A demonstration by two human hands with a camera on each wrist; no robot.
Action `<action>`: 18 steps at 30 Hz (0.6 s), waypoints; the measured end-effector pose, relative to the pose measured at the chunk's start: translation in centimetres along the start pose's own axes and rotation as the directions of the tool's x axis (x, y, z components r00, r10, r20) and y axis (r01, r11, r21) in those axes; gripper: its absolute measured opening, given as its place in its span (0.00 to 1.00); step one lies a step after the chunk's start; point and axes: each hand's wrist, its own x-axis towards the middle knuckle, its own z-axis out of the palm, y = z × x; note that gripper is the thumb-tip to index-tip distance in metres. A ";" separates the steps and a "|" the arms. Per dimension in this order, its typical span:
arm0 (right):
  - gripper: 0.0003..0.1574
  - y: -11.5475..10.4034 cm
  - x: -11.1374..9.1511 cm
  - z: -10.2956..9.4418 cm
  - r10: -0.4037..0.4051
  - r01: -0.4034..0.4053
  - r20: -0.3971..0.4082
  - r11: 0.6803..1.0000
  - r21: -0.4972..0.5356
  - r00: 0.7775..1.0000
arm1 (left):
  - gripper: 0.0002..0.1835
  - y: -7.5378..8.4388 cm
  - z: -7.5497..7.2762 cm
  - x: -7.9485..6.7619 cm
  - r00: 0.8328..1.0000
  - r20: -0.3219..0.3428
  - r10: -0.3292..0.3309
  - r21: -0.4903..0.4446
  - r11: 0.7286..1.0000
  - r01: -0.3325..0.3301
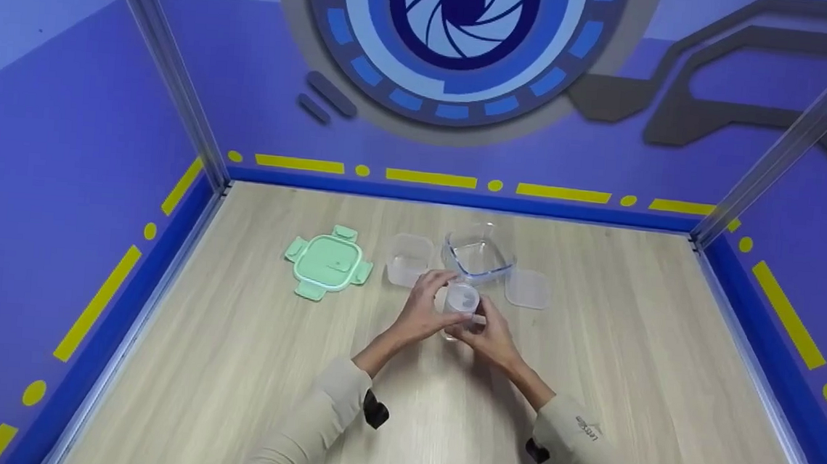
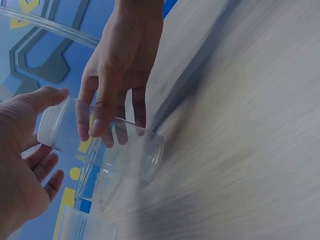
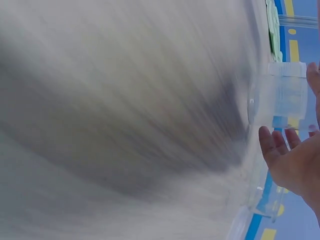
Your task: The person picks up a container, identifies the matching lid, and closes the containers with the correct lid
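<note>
A clear round plastic jar (image 2: 132, 157) with a whitish translucent lid (image 1: 462, 298) is upright between my two hands, in front of the other containers. My left hand (image 1: 422, 310) pinches the lid's rim between thumb and fingers. Lower down, my right hand (image 1: 495, 337) grips the jar's clear wall, its thumb on one side and its fingers seen through the plastic in the left wrist view. The base is very close to the table; whether it touches, I cannot tell. Nothing can be made out inside the jar.
A glass container (image 1: 481, 257) and a translucent square plastic tub (image 1: 408, 262) stand behind my hands. To the right lies a flat translucent lid (image 1: 528, 289); to the left, a mint-green lid (image 1: 327, 263) with its side flaps spread. Blue-purple walls border the wooden table (image 1: 231, 336).
</note>
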 end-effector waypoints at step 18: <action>0.39 0.1 0.1 1.0 -0.045 0.043 -0.089 0.999 -0.026 0.995 | 0.37 0.9 2.1 -0.7 0.971 -0.206 -0.118 0.126 0.981 0.146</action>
